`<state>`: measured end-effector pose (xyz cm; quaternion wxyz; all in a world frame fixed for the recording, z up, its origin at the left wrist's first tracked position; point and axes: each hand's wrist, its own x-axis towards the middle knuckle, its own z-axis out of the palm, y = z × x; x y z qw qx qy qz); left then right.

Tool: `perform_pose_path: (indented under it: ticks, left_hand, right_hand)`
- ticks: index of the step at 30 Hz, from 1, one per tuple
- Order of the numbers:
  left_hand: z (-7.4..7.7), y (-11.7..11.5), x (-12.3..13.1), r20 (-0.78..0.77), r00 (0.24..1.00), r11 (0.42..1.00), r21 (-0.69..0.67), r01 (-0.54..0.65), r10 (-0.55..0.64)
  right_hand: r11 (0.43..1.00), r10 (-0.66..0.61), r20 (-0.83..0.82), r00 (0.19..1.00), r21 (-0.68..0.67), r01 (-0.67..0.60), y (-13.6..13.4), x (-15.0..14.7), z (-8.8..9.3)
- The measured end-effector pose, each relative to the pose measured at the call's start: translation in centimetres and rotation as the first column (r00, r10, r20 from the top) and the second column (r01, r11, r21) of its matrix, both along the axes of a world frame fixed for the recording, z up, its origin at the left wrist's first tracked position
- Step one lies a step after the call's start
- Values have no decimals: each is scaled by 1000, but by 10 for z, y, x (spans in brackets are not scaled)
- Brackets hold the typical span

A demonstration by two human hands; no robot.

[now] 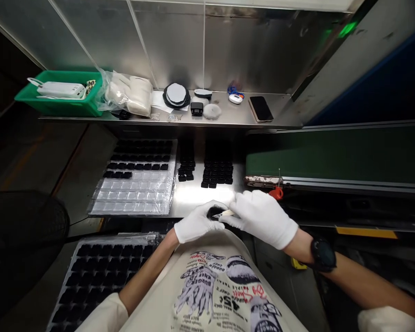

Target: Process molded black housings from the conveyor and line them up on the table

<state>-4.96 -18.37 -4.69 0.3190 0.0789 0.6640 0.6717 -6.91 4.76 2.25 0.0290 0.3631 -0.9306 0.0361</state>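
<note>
My left hand (197,224), in a white glove, is closed on a small black plastic part (212,212) just in front of my body. In my gloved right hand (265,218) is a small knife (226,213) with a pale handle, pinched in the fingers. Its pointed metal tip is at the black part; whether they touch is not clear. Beyond my hands, several similar black parts (217,173) stand in rows on the metal table (190,198). To the left, a clear plastic tray (131,196) carries black parts in its far rows, with bare pockets nearer me.
A lower tray (76,251) full of black parts lies at the left, near a dark fan (27,249). A green conveyor belt (339,154) runs at the right. The shelf (228,117) holds a green bin (65,108), a phone (261,109) and small items.
</note>
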Motion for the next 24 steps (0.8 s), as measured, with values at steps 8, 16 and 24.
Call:
perform_pose_path:
  ticks: [8,16,24]
  left_hand:
    - [9,-9,-7,-7,999,998,-41,53,-53]
    - [0,-8,-9,-43,998,998,47,51,-48]
    - [-3,-6,-13,-21,994,994,-6,110,-110]
  right_hand:
    - [1000,29,-84,996,4,-29,-6,-1,12]
    - [1000,7,-16,1000,11,-7,-8,0,17]
    - [996,-33,125,992,85,22,-13,-1,17]
